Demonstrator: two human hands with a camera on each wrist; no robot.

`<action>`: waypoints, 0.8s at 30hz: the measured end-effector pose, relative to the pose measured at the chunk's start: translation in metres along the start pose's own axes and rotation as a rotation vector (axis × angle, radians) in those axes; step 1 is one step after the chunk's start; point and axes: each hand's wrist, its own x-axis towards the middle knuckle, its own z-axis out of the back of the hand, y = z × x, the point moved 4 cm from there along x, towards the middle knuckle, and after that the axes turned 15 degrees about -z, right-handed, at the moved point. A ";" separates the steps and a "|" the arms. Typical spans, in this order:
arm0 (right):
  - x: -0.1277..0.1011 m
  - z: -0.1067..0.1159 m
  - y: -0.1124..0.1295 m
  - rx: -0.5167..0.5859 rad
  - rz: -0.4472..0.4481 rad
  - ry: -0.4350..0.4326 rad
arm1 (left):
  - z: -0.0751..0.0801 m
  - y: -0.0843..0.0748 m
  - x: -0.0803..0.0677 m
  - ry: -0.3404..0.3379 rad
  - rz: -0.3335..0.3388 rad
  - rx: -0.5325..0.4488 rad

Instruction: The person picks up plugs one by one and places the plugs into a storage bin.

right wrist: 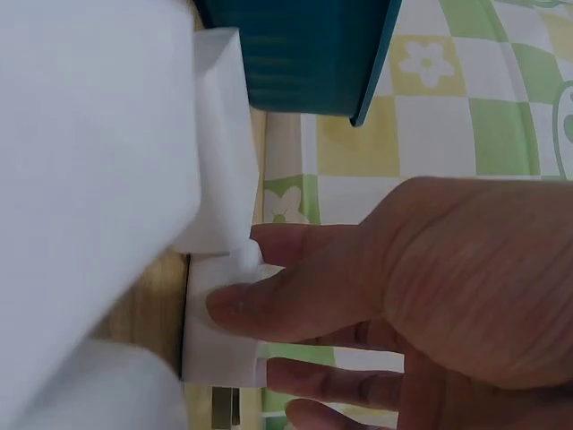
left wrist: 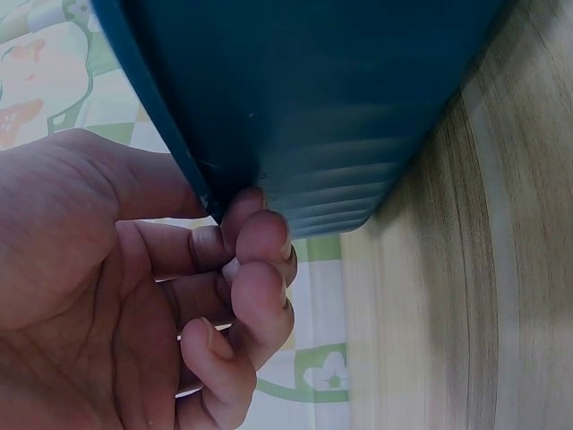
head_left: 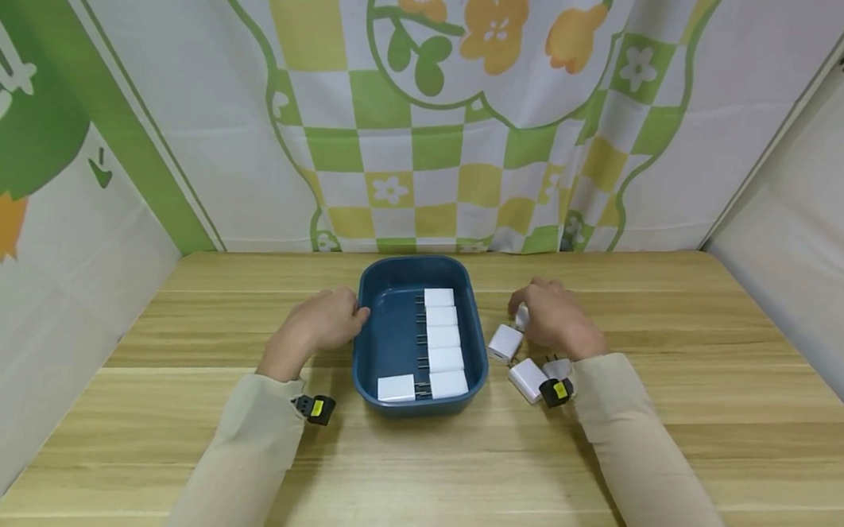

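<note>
High head view facing forward-down, wrist views close (both catch blue bin (head_left: 392, 326))

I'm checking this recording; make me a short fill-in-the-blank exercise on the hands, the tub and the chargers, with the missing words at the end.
1. The ____ hand grips the rim of the blue tub.
2. The row along one side of the tub is made of ____ white chargers.
3. The other hand holds a loose charger on the person's ____ side of the tub.
4. The row's prongs point toward the person's ____.

Missing words: left; five; right; left.
</note>
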 end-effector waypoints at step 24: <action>0.004 0.007 -0.019 -0.047 -0.101 0.080 | -0.001 -0.001 0.001 -0.003 -0.005 0.014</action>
